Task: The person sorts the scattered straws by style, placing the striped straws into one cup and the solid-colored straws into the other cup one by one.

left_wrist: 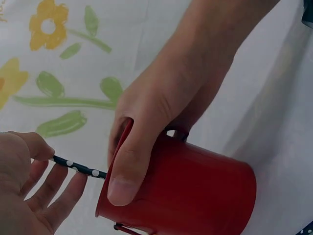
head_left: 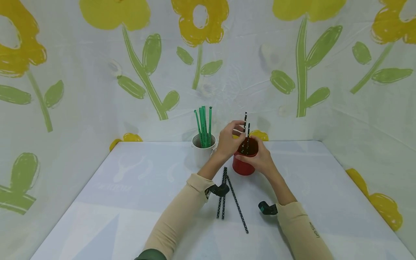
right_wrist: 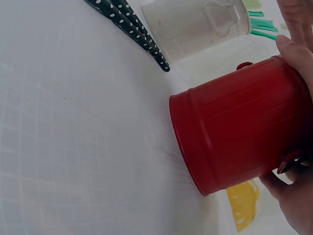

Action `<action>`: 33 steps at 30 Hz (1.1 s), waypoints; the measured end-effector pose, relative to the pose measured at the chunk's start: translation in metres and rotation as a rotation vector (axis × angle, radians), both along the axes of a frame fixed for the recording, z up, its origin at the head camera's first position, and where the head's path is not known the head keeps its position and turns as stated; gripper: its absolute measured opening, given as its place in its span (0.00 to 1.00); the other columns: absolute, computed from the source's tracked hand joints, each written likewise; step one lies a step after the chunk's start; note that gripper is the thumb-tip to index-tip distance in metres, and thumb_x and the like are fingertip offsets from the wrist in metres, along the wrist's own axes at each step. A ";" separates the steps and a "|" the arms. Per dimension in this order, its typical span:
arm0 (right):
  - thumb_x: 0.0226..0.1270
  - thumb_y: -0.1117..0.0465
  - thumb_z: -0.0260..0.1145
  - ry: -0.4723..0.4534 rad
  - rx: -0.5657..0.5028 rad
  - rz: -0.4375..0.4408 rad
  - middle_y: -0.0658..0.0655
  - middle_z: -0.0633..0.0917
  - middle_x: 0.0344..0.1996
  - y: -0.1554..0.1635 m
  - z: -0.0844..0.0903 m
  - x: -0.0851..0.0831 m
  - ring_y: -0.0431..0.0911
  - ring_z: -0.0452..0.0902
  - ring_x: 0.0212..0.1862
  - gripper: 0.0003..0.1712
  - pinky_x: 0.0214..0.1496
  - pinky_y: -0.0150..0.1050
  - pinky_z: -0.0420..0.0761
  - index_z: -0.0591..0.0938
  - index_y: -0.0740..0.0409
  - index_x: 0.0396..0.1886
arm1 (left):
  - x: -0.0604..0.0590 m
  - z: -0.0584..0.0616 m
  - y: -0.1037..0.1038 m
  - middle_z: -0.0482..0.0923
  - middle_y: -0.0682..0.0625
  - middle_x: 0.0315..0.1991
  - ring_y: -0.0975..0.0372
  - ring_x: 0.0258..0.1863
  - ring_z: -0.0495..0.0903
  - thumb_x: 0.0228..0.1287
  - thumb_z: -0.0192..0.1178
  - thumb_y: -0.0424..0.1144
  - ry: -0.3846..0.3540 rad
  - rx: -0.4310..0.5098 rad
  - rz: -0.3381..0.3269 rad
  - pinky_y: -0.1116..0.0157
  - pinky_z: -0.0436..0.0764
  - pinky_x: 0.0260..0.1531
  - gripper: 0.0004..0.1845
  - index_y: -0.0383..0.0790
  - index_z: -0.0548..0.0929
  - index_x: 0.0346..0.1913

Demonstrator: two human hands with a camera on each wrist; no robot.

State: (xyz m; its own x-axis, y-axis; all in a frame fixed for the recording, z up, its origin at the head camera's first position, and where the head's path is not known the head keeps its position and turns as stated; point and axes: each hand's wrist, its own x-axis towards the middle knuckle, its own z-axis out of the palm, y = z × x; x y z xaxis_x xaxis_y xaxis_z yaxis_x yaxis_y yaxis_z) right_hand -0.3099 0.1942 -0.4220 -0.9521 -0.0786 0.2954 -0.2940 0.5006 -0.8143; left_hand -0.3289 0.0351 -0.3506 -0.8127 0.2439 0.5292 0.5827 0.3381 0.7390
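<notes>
My right hand (head_left: 260,160) grips a red metal cup (head_left: 243,168) that stands upright on the white table, thumb over its rim (left_wrist: 122,181). My left hand (head_left: 229,141) is just above the cup's mouth and pinches a black straw with white dots (head_left: 245,119), also seen in the left wrist view (left_wrist: 78,167). A second dotted straw (head_left: 248,129) stands in the cup. The right wrist view shows the red cup (right_wrist: 234,132) with my right hand's fingers (right_wrist: 293,54) round it.
A white cup (head_left: 201,151) with several green straws (head_left: 204,124) stands just left of the red cup. Three black dotted straws (head_left: 238,207) lie on the table (head_left: 130,202) between my forearms. Flower-printed cloth walls (head_left: 97,72) close in the table behind and at both sides.
</notes>
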 end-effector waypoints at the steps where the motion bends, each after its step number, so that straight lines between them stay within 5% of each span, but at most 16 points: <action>1: 0.52 0.44 0.77 0.001 -0.001 0.002 0.59 0.71 0.67 0.000 0.001 0.000 0.57 0.68 0.67 0.56 0.61 0.58 0.78 0.56 0.54 0.73 | 0.000 -0.001 0.001 0.81 0.44 0.45 0.56 0.43 0.84 0.68 0.59 0.33 -0.003 0.003 -0.001 0.69 0.86 0.40 0.19 0.41 0.76 0.61; 18: 0.52 0.45 0.78 -0.009 -0.003 -0.002 0.59 0.69 0.68 0.002 0.001 0.000 0.57 0.67 0.68 0.56 0.62 0.58 0.78 0.56 0.54 0.74 | 0.000 -0.008 0.003 0.82 0.44 0.44 0.56 0.41 0.85 0.68 0.59 0.33 -0.032 -0.005 0.009 0.68 0.87 0.38 0.21 0.44 0.74 0.62; 33: 0.51 0.46 0.78 -0.005 -0.015 -0.010 0.58 0.72 0.65 0.000 0.001 0.001 0.56 0.69 0.66 0.54 0.61 0.58 0.79 0.58 0.51 0.72 | 0.000 -0.017 -0.015 0.82 0.45 0.43 0.55 0.41 0.85 0.68 0.59 0.35 -0.034 0.025 0.033 0.68 0.87 0.35 0.20 0.45 0.74 0.61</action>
State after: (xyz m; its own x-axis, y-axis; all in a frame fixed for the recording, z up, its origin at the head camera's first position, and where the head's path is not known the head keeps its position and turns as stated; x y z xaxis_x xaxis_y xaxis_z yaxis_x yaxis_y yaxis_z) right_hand -0.3092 0.1939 -0.4206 -0.9544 -0.0652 0.2914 -0.2849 0.4910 -0.8233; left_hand -0.3293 0.0204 -0.3679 -0.8375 0.2043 0.5068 0.5462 0.3379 0.7665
